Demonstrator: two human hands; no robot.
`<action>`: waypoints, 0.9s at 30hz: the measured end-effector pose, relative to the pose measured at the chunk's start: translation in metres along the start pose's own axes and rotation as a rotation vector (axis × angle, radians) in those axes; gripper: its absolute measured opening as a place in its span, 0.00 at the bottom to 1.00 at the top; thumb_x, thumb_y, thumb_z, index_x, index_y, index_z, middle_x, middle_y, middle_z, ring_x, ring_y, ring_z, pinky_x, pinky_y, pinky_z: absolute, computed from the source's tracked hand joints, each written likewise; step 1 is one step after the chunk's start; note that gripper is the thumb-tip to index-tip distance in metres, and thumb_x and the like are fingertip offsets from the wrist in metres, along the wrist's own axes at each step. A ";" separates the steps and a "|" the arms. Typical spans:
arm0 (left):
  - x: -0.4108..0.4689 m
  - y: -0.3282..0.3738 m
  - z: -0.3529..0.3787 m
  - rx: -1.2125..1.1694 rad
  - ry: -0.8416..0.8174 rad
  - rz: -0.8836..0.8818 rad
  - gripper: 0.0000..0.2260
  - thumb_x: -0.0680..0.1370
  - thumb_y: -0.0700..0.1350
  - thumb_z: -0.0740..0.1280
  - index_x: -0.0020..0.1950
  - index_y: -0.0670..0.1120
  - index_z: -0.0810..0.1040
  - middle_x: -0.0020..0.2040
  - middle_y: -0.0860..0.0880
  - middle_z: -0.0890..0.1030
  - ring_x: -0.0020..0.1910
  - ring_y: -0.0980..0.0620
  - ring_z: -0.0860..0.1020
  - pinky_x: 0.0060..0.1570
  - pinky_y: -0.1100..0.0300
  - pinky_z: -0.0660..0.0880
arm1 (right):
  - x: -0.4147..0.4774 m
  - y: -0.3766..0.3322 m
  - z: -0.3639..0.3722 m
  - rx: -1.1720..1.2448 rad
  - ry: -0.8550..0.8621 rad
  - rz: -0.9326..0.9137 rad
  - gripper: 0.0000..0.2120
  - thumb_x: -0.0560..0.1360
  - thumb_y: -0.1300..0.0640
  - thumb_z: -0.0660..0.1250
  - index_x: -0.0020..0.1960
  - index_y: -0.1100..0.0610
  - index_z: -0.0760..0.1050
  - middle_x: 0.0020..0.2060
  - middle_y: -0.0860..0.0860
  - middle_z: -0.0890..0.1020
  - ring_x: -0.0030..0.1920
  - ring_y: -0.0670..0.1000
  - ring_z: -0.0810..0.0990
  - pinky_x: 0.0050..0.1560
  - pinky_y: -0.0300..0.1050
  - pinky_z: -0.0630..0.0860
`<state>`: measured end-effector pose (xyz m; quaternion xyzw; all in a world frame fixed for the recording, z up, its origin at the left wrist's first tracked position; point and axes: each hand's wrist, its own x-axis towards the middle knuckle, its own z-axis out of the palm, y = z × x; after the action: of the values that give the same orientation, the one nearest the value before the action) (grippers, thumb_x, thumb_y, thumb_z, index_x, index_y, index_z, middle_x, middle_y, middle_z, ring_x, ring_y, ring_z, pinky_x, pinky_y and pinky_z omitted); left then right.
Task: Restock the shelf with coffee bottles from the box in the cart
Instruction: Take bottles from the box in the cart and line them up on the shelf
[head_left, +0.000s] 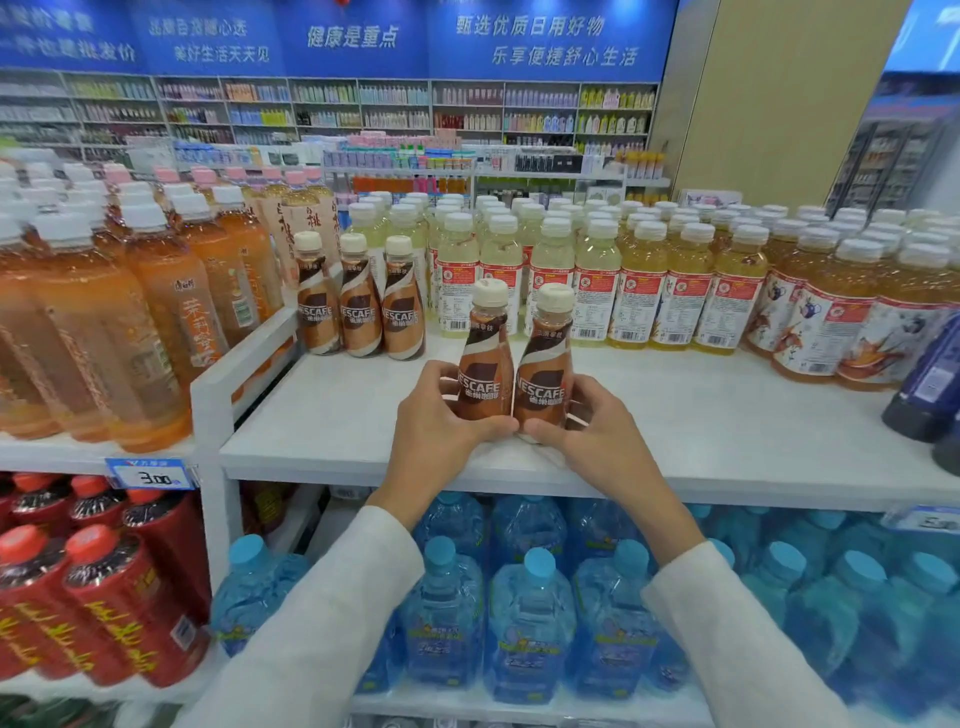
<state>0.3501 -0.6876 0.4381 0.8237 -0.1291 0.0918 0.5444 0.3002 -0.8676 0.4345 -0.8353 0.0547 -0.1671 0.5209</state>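
Observation:
Two brown Nescafe coffee bottles with cream caps stand side by side near the front edge of the white shelf (332, 415). My left hand (439, 426) grips the left bottle (485, 358) around its lower body. My right hand (587, 431) grips the right bottle (545, 364) the same way. Both bottles are upright and touch each other. Three more coffee bottles (361, 306) stand in a row at the back left of the same shelf. The box and cart are out of view.
Pale yellow drink bottles (597, 270) fill the back of the shelf, with tea bottles (831, 301) to the right. Orange drink bottles (130, 312) crowd the neighbouring shelf on the left, behind a white divider (244, 358). Blue water jugs (535, 623) sit below.

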 end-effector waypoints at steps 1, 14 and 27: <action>-0.001 0.000 0.000 0.000 -0.002 0.003 0.34 0.61 0.54 0.84 0.60 0.53 0.72 0.53 0.58 0.79 0.47 0.64 0.78 0.39 0.75 0.72 | -0.001 0.000 0.000 0.002 -0.008 -0.007 0.28 0.69 0.55 0.80 0.67 0.50 0.74 0.57 0.41 0.82 0.56 0.39 0.80 0.62 0.44 0.77; 0.006 -0.008 0.002 0.012 0.093 -0.023 0.27 0.65 0.55 0.82 0.60 0.53 0.76 0.54 0.54 0.82 0.50 0.56 0.81 0.50 0.62 0.77 | -0.002 -0.007 0.016 -0.008 0.162 -0.033 0.24 0.69 0.52 0.80 0.60 0.46 0.73 0.53 0.40 0.81 0.50 0.39 0.80 0.52 0.36 0.76; 0.102 -0.018 0.017 -0.022 0.296 -0.214 0.21 0.67 0.49 0.82 0.53 0.45 0.76 0.53 0.47 0.83 0.54 0.45 0.80 0.56 0.48 0.77 | 0.116 -0.005 0.063 -0.033 0.095 -0.031 0.24 0.71 0.54 0.78 0.63 0.53 0.71 0.56 0.48 0.80 0.57 0.51 0.80 0.59 0.51 0.77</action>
<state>0.4527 -0.7076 0.4455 0.8043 0.0398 0.1523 0.5731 0.4296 -0.8426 0.4392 -0.8357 0.0692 -0.2136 0.5012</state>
